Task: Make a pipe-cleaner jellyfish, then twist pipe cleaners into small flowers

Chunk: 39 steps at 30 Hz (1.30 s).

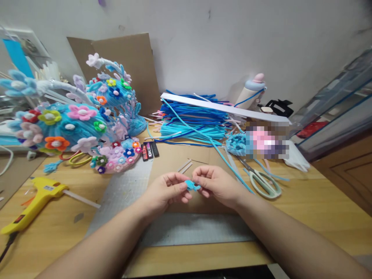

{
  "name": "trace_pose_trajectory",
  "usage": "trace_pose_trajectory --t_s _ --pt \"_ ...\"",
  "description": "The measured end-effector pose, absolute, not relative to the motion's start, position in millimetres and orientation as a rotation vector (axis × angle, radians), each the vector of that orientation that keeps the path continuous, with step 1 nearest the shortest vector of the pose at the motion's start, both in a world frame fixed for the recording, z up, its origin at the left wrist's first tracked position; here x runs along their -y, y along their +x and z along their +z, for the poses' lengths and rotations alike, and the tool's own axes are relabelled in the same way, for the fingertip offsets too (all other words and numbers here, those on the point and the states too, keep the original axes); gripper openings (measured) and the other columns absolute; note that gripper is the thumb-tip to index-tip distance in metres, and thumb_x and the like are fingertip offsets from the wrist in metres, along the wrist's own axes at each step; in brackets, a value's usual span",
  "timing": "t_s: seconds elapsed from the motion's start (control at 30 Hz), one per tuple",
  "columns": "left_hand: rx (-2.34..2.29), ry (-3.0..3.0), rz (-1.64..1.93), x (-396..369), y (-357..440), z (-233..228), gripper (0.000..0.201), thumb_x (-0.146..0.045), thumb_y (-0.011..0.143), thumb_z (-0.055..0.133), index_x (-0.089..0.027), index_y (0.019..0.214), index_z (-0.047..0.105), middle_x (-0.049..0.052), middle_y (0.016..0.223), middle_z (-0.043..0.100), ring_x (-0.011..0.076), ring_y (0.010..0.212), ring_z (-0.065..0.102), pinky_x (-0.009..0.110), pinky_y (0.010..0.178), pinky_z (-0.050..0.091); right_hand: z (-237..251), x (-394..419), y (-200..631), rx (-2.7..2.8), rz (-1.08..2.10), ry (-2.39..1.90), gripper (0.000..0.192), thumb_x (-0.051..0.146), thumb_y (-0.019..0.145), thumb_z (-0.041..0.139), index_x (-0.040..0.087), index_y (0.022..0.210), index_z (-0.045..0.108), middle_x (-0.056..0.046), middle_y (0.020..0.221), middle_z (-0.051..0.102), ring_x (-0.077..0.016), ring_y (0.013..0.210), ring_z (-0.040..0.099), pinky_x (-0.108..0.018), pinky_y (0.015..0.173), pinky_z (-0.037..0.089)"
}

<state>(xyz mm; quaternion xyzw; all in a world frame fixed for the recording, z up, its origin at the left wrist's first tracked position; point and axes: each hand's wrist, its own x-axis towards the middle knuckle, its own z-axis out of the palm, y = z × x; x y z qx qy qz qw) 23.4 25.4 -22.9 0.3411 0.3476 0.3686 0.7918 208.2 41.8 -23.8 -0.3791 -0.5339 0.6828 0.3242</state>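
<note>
Across the pale wooden bench point(305, 201), the bulkiest thing is the fluffy blue pipe-cleaner sculpture studded with coloured flowers point(72, 124), pushed to the left edge, well apart from the hands. Behind, a loose heap of blue and turquoise pipe cleaners point(192, 120) lies within reach as stock. Left, the yellow glue gun point(31, 201) rests on its side. Right, the pale green scissors point(263, 180) lie near. Centred over the grey cutting mat point(124, 193), the left hand point(167, 192) and right hand point(216, 184) each pinch the small turquoise pipe-cleaner piece point(192, 185) between fingertips, close enough to see well.
</note>
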Motion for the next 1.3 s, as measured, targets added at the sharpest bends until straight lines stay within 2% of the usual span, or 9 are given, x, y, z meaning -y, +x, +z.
trace_pose_trajectory --t_s 0.23,0.43,0.7,0.8,0.93,1.13,1.3 --pt "-0.769 0.799 0.814 -26.5 23.2 -24.7 0.029 -0.028 0.063 0.081 -0.011 0.079 0.064 0.001 0.069 0.067 0.0095 0.058 0.064 0.018 0.055 0.049 -24.2 -42.8 206.6 1.349 1.737 -1.015 0.033 0.044 0.077 0.067 0.015 0.074 0.053 0.007 0.055 0.048 -0.0038 0.042 0.039 -0.018 0.041 0.023" --pt "-0.797 0.979 0.843 -26.4 23.6 -23.1 0.029 -0.028 0.064 0.08 -0.013 0.084 0.066 0.002 0.069 0.07 0.0107 0.059 0.063 0.023 0.062 0.05 -19.4 -41.4 208.2 1.41 1.708 -0.984 0.03 0.043 0.078 0.066 0.015 0.074 0.055 0.005 0.058 0.051 -0.0049 0.045 0.042 -0.019 0.044 0.029" --pt "-0.872 1.139 1.049 -23.1 25.1 -19.4 0.02 -0.021 0.069 0.074 -0.017 0.088 0.069 0.003 0.079 0.071 0.0125 0.07 0.064 0.024 0.07 0.05 -17.6 -39.9 205.8 1.27 1.65 -0.925 0.022 0.034 0.074 0.072 0.016 0.083 0.062 -0.001 0.072 0.063 -0.01 0.061 0.056 -0.021 0.052 0.039" --pt "-0.922 1.256 1.064 -22.2 23.9 -18.3 0.018 -0.017 0.071 0.072 -0.018 0.088 0.07 0.003 0.081 0.069 0.0126 0.071 0.063 0.024 0.069 0.05 -15.1 -37.2 204.8 1.353 1.562 -0.919 0.016 0.032 0.078 0.068 0.017 0.081 0.063 0.0 0.066 0.061 -0.0091 0.058 0.053 -0.022 0.053 0.039" --pt "-0.963 1.282 1.031 -20.3 23.4 -15.3 0.016 -0.016 0.071 0.07 -0.018 0.086 0.071 0.002 0.074 0.066 0.0127 0.066 0.063 0.024 0.065 0.05 -9.5 -34.2 206.7 1.441 1.47 -0.968 0.015 0.029 0.079 0.066 0.017 0.074 0.06 0.002 0.065 0.055 -0.0087 0.057 0.049 -0.023 0.054 0.038" --pt "-0.915 1.252 0.988 -19.7 23.4 -14.7 0.014 -0.013 0.072 0.067 -0.019 0.084 0.07 0.0 0.072 0.067 0.0117 0.064 0.065 0.023 0.065 0.05 -15.7 -36.2 206.7 1.361 1.686 -0.933 0.018 0.031 0.082 0.062 0.016 0.075 0.055 0.004 0.064 0.051 -0.0068 0.054 0.046 -0.021 0.053 0.034" --pt "-0.874 1.275 0.954 -18.6 21.9 -20.7 0.012 -0.016 0.073 0.066 -0.018 0.085 0.068 0.0 0.076 0.067 0.0119 0.066 0.064 0.024 0.065 0.05 -16.1 -34.7 203.0 1.399 1.731 -0.891 0.021 0.034 0.082 0.061 0.016 0.075 0.053 0.004 0.067 0.05 -0.0067 0.056 0.045 -0.02 0.054 0.033"
